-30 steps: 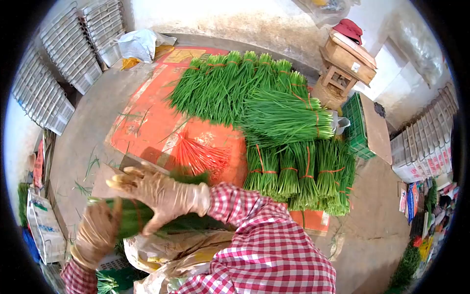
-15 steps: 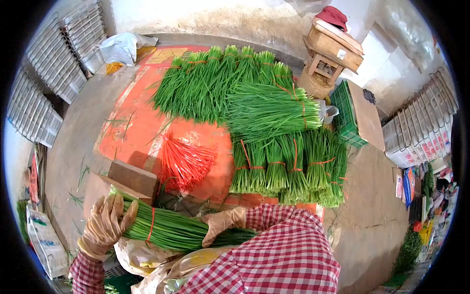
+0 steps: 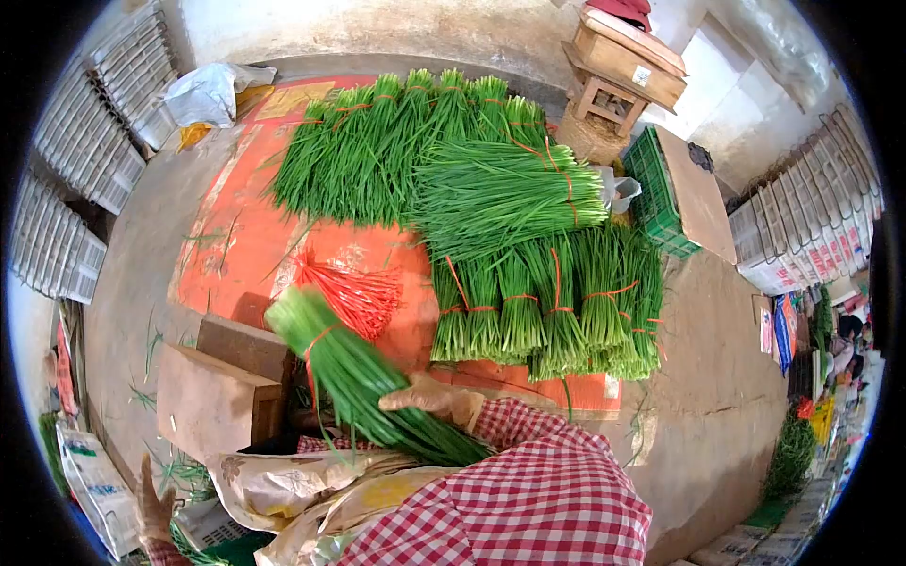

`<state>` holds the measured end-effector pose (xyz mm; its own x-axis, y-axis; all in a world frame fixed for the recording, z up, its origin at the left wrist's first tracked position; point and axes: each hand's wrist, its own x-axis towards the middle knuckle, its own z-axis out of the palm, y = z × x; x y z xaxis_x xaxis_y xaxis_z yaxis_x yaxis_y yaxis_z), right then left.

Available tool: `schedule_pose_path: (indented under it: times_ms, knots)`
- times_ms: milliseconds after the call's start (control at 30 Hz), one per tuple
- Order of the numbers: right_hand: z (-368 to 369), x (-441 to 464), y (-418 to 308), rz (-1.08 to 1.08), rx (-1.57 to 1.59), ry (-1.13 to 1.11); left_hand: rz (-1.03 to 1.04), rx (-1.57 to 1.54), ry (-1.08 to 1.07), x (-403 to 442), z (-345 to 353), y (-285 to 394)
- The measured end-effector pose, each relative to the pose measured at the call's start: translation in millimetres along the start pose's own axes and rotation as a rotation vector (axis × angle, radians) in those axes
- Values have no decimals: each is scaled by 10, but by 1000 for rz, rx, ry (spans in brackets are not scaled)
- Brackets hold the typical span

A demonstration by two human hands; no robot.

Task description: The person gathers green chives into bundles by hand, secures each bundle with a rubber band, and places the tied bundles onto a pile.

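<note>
My right hand (image 3: 436, 400), in a thin pale glove, grips a bunch of garlic chives (image 3: 363, 377) with a red tie (image 3: 319, 340) round it. The bunch slants, its pale cut ends up to the left and its leaf tips by my right forearm. My left hand (image 3: 156, 505), gloved as well, is apart from it at the lower left, fingers spread and holding nothing. Near that hand are loose green leaves (image 3: 198, 483) and a crate, partly hidden. Beyond the bunch lies a heap of red ties (image 3: 363, 300).
Several tied chive bunches (image 3: 505, 316) lie in rows on an orange sheet (image 3: 212, 274). A brown wooden block (image 3: 212, 401) stands close on the left. At the right is a green crate (image 3: 651, 189) with cardboard leaning on it. White stacked crates (image 3: 802, 226) line both sides.
My left hand has let go of the chive bunch and moved down to the lower left. My right hand has swung the bunch's cut ends up and to the right.
</note>
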<state>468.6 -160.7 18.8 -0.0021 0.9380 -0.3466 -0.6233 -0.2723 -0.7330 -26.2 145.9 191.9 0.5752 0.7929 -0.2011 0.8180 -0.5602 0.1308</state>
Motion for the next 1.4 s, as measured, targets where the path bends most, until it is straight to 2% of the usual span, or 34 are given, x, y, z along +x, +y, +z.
schedule_pose_path:
  times_ms: [33, 67, 100, 133, 167, 233, 300, 367, 433, 533, 567, 633, 700, 767, 800, 833, 867, 900, 933, 1000, 1033, 1067, 1133, 1167, 1200, 1233, 1267, 1300, 1333, 1400]
  knots:
    - [-106, -7, 2, 1, 7, 57, -82, -126, -17, -144, 108, -222]
    - [-175, -70, -93, -58, -108, 208, -222, -57, -93, -251, 90, -250]
    - [-249, -144, -236, -115, -223, 360, -127, -15, -78, -393, 354, -1044]
    - [-227, -266, -451, -215, -166, 467, -33, 30, -58, -526, 598, -1777]
    - [-212, -339, -653, -315, -107, 574, -163, 18, -120, -694, 483, -1500]
    - [-463, -244, -854, -304, -50, 983, -253, 23, -167, -762, 415, -1119]
    - [-877, -214, -1035, -689, 8, 996, -282, 30, -191, -782, 427, -1013]
    - [-1198, -172, -1289, -860, -3, 1221, -303, 31, -206, -814, 435, -931]
    - [-1627, -136, -1520, -764, 43, 1561, -310, 35, -223, -830, 441, -874]
    - [-2696, -112, -1373, -744, 77, 1699, -319, 51, -245, -834, 421, -803]
    - [-3039, -193, -1245, -364, -144, 1543, -312, 57, -253, -828, 416, -787]
    - [-2985, -285, -1231, 2, -345, 1347, -307, 65, -265, -841, 437, -759]
    - [-2795, -221, -1075, 89, 101, 1196, -284, 66, -259, -875, 437, -721]
    - [-2556, -120, -853, -30, 15, 1127, -206, 61, -231, -824, 439, -656]
    - [-2742, 30, -632, 11, -14, 1044, -165, 59, -213, -714, 419, -485]
    - [-2902, 137, -405, 74, -2, 1020, -235, 26, -179, -602, 463, -306]
    - [-2579, 111, -412, 55, -78, 1035, -349, -38, -190, -469, 376, 23]
    - [-2546, 101, -233, -80, -28, 908, -463, -99, -193, -345, 289, 355]
    - [-2365, 226, -258, 113, -167, 931, -318, -93, -73, -206, 323, 554]
    - [-2263, 471, 27, 258, -115, 897, -57, -78, 118, 108, 379, 943]
    - [-1905, 487, -43, 344, -208, 775, -110, -13, 104, 280, 316, 1282]
    - [-1658, 581, 19, 425, -234, 771, -91, 25, 85, 413, 309, 1543]
    - [-1562, 706, 229, 528, -287, 753, 167, -25, 201, 678, 693, 1683]
    - [-1669, 799, 417, 573, -350, 527, 138, -9, 132, 719, 647, 2065]
    - [-1808, 908, 599, 609, -404, 309, 249, -186, -10, 882, 715, 2216]
    - [-1952, 1064, 781, 622, -418, 308, 228, -179, -89, 938, 738, 2432]
    - [-2075, 1253, 978, 567, -1061, 208, 257, -178, -148, 1007, 934, 2540]
    - [-2096, 1407, 1091, 459, -1692, 70, 406, -267, -76, 1012, 1133, 2573]
    - [-1647, 1383, 802, 276, -1538, 184, 438, -260, -69, 1012, 1347, 2675]
    - [-1168, 1703, 611, 263, -1619, 156, 487, -203, -127, 891, 1559, 2829]
